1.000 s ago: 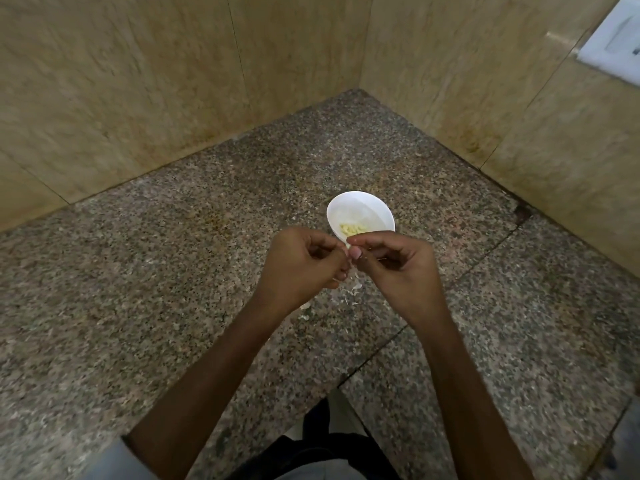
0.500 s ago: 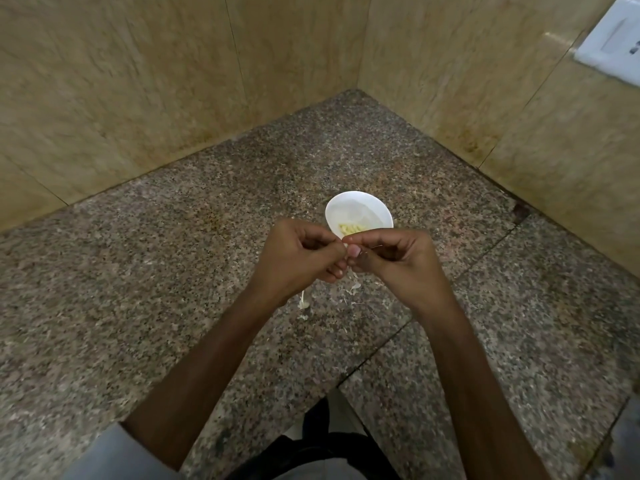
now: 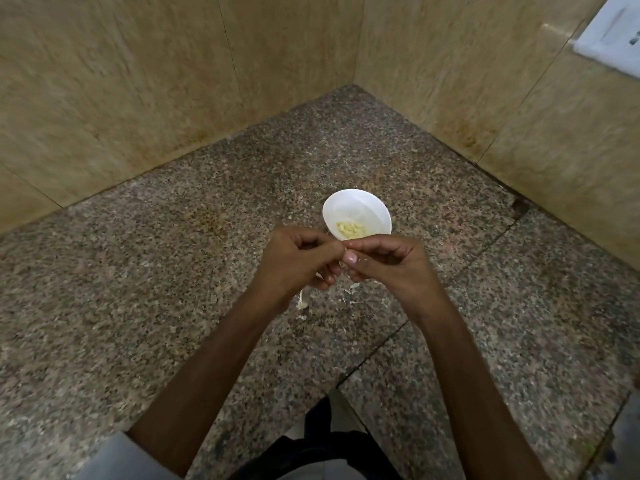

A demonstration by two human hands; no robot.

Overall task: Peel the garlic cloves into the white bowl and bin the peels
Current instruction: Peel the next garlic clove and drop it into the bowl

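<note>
A white bowl (image 3: pixel 360 209) stands on the granite counter, with several peeled pale-yellow garlic cloves (image 3: pixel 351 229) in its bottom. Just in front of it my left hand (image 3: pixel 296 263) and my right hand (image 3: pixel 384 263) meet fingertip to fingertip above the counter. Both pinch a small garlic clove (image 3: pixel 344 252) between thumbs and forefingers; the fingers hide nearly all of it. Thin white peels (image 3: pixel 302 301) lie on the counter under my hands, with more peel scraps (image 3: pixel 348 289) beside them.
The speckled granite counter (image 3: pixel 173 271) runs into a corner of beige tiled walls (image 3: pixel 138 81). A white switch plate (image 3: pixel 613 36) sits on the right wall. The counter's front edge (image 3: pixel 341 400) is near my body.
My hands have shifted slightly to the left and nearer the bowl while working the clove. More peel scraps show on the counter beneath them.
</note>
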